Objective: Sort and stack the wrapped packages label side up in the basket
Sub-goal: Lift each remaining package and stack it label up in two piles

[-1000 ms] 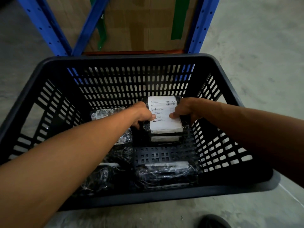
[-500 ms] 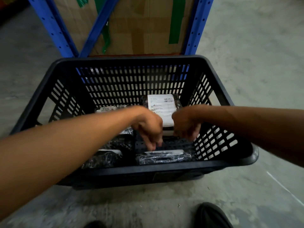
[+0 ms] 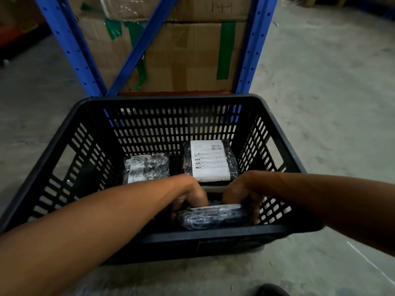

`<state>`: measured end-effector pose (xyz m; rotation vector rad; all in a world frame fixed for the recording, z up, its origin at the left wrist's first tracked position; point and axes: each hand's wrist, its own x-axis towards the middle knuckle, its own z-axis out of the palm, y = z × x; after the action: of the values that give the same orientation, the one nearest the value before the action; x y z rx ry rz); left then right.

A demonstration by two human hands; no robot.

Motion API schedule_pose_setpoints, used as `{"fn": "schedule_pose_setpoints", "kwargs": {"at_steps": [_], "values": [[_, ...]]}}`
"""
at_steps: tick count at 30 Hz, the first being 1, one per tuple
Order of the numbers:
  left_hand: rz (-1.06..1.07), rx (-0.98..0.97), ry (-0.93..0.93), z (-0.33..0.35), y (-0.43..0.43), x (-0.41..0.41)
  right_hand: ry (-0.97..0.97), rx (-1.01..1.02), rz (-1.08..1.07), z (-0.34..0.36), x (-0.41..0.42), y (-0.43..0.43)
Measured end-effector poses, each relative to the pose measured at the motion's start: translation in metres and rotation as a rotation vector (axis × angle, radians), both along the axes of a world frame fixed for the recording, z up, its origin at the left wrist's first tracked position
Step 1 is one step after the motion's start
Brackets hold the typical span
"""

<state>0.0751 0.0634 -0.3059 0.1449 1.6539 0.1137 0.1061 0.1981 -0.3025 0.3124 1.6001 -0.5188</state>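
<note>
At the basket's near wall, a wrapped package is gripped by both hands — left hand, right hand — and it probably needs turning label-up next.

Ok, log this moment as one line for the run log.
both hands gripping near package | left hand left end | right hand right end | package front right of basket | labelled stack behind, label up

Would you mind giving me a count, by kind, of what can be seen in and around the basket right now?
Wrapped packages in plain sight: 3 (labelled one, far left one, near one held by both hands); the arms may hide more
Black baskets: 1
Hands: 2 (left, right)
Total: 6
</note>
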Motion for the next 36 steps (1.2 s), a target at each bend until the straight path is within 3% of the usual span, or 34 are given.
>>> {"fn": "schedule_pose_setpoints", "kwargs": {"at_steps": [4,6,11,15,18,24,26,28,31,33,36], "values": [[-0.021,0.011,-0.060,0.050,-0.004,-0.027,-0.043,-0.115,0.002,0.053,-0.019,0.009],[-0.008,0.058,-0.019,0.081,-0.010,-0.050,0.060,-0.163,-0.020,0.081,-0.030,0.016],[0.245,0.236,0.339,0.147,-0.032,-0.097,0.470,-0.169,-0.314,0.121,-0.052,0.025],[0.535,0.358,0.604,0.143,-0.043,-0.106,0.786,-0.142,-0.614,0.116,-0.059,0.016],[0.663,0.418,0.585,0.126,-0.049,-0.108,0.833,-0.154,-0.663,0.113,-0.060,0.012],[0.698,0.476,0.546,0.116,-0.063,-0.114,0.925,-0.175,-0.704,0.117,-0.068,0.009],[0.796,0.607,0.553,0.118,-0.071,-0.117,0.982,-0.223,-0.744,0.122,-0.072,0.012],[1.031,0.828,0.483,0.121,-0.081,-0.122,1.131,-0.311,-0.761,0.124,-0.075,0.019],[1.344,0.957,0.273,0.117,-0.086,-0.135,1.679,-0.276,-0.514,0.121,-0.076,0.023],[1.260,0.945,0.143,0.119,-0.079,-0.134,2.033,-0.222,-0.211,0.114,-0.071,0.022],[1.079,1.004,0.068,0.118,-0.067,-0.121,2.228,-0.082,0.191,0.095,-0.063,0.027]]}}
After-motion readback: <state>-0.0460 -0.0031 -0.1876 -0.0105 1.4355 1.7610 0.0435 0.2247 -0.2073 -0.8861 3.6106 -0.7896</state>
